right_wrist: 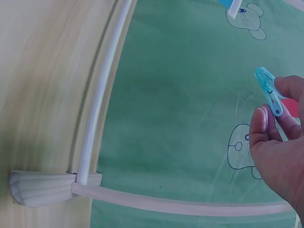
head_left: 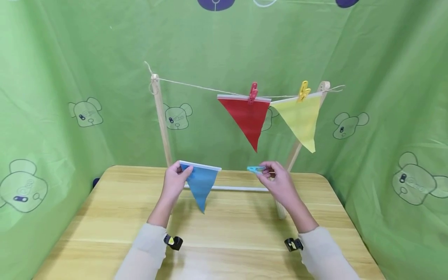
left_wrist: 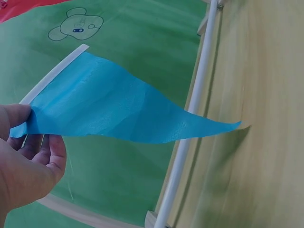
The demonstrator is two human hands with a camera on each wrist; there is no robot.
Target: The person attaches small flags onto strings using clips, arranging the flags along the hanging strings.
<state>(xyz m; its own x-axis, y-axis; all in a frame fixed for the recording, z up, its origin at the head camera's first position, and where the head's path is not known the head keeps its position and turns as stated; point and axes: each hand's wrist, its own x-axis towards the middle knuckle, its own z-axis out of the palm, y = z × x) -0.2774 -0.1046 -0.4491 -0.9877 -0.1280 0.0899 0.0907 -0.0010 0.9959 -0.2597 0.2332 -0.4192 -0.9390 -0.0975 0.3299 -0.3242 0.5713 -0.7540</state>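
Observation:
My left hand (head_left: 174, 179) pinches a blue triangular pennant (head_left: 202, 182) at the left end of its white top edge, thumb in front. The pennant hangs point down over the table, its tip curling in the left wrist view. In my right hand (head_left: 279, 182) a light blue clothespin (head_left: 256, 169) is pinched between thumb and fingers, pointing left toward the pennant. Above both hands runs a string (head_left: 196, 85). A red pennant (head_left: 246, 116) hangs on it from a red clothespin (head_left: 253, 92); to its right a yellow pennant (head_left: 300, 118) hangs from a yellow clothespin (head_left: 303, 91).
Wooden posts (head_left: 161, 116) hold up the string at both ends. A white rod (head_left: 241, 188) joins them low, close over the wooden table (head_left: 227, 249). Green cloth (head_left: 115, 58) with printed bear heads surrounds the table at the back and sides.

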